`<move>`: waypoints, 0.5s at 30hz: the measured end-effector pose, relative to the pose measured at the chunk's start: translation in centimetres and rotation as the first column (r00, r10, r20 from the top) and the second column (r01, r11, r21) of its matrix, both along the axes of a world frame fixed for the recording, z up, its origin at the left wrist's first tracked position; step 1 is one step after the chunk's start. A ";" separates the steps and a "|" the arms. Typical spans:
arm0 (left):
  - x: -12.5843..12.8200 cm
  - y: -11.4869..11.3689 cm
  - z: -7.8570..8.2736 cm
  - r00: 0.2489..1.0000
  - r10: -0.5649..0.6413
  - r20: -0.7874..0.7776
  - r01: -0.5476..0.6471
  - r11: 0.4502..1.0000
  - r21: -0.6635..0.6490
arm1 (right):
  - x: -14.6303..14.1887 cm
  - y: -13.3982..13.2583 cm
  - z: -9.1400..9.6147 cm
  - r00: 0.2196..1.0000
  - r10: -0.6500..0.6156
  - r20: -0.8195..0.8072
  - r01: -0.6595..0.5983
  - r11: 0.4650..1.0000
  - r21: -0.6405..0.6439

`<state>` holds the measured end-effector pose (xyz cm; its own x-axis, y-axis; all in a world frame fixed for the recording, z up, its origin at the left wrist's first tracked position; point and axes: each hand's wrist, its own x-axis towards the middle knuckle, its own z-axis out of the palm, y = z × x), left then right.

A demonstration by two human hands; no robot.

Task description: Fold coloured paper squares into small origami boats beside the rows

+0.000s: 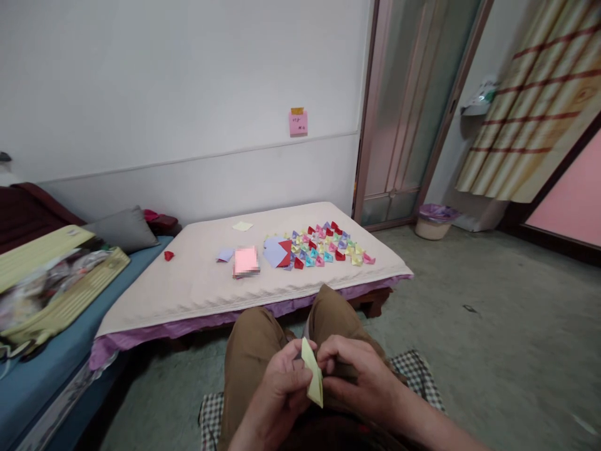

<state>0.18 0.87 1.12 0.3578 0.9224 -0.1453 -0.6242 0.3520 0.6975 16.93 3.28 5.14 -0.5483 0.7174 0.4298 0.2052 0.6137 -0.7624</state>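
A folded piece of yellow paper (312,372) stands on edge between my hands, above my lap. My left hand (283,383) grips it from the left, thumb against its face. On the other side, my right hand (354,371) has its fingers curled at the paper's right edge; whether they pinch it is hard to see. Beyond my knees, on the low bed, lie many small folded paper pieces (328,241) in several colours. Purple and red sheets (277,252) lie beside them, with a pink paper stack (246,260) and a folded purple paper (225,255) to the left.
The low bed (197,282) with a cream cover stands against the white wall. A yellow sheet (243,226) and a red folded piece (169,255) lie on it. At left is a blue couch (70,326) with an open yellow case (79,285). A lined bin (434,222) stands right.
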 end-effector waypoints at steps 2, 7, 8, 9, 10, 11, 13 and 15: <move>-0.1 -0.1 -0.3 1.000 0.011 -0.010 -0.011 1.000 0.011 | -0.3 -0.1 -0.3 0.999 -0.035 -0.022 0.035 0.999 0.008; -0.2 -0.2 -0.9 0.999 0.017 -0.037 -0.017 1.000 0.010 | -0.6 0.1 -1.2 0.996 0.002 -0.085 0.014 0.983 0.183; -0.2 -0.2 -1.0 0.999 0.016 -0.042 -0.016 1.000 0.008 | -0.6 0.2 -1.4 0.996 0.018 -0.089 0.001 0.978 0.208; -0.2 -0.2 -1.0 0.999 0.015 -0.047 -0.015 1.000 0.009 | -0.6 0.2 -1.5 0.995 0.029 -0.091 -0.007 0.975 0.223; -0.1 -0.2 -1.0 0.999 0.014 -0.052 -0.014 1.000 0.010 | -0.6 0.3 -1.6 0.995 0.035 -0.092 -0.013 0.973 0.231; -0.1 -0.2 -1.0 0.998 0.014 -0.059 -0.013 1.000 0.009 | -0.6 0.4 -1.6 0.995 0.036 -0.092 -0.014 0.972 0.233; -0.1 -0.3 -0.9 0.997 0.016 -0.070 -0.015 1.000 0.003 | -0.6 0.4 -1.7 0.995 0.032 -0.093 -0.010 0.973 0.232; 0.0 -0.3 -0.7 0.997 0.019 -0.075 -0.020 1.000 -0.003 | -0.6 0.4 -1.8 0.995 0.027 -0.091 -0.005 0.973 0.230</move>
